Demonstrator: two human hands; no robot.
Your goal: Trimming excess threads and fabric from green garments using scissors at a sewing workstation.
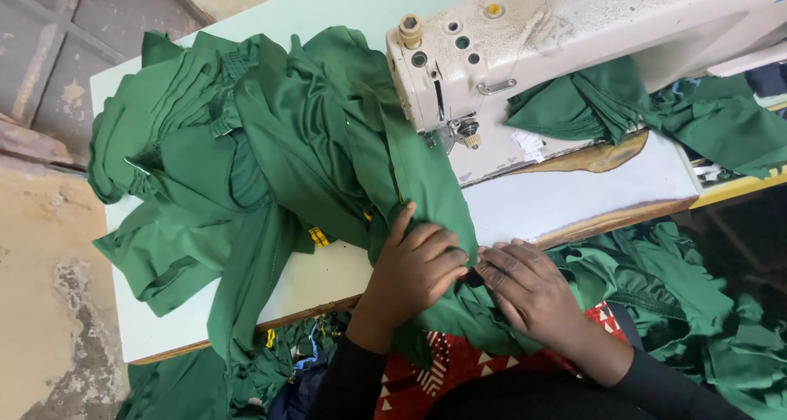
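Observation:
A long strip of green fabric (426,182) runs from under the head of a worn cream sewing machine (525,35) down to the table's near edge. My left hand (414,268) lies on this strip with fingers curled, pinching a fold of it. My right hand (529,285) touches the same fold from the right, fingertips meeting the left hand's. A large heap of green garments (238,158) spreads over the left half of the table, joined to the strip.
The pale table top (566,203) shows bare to the right of the strip. More green cloth (656,108) is bunched behind the machine arm and piled at the lower right (697,305). A red patterned cloth (459,371) covers my lap. Rough floor lies left.

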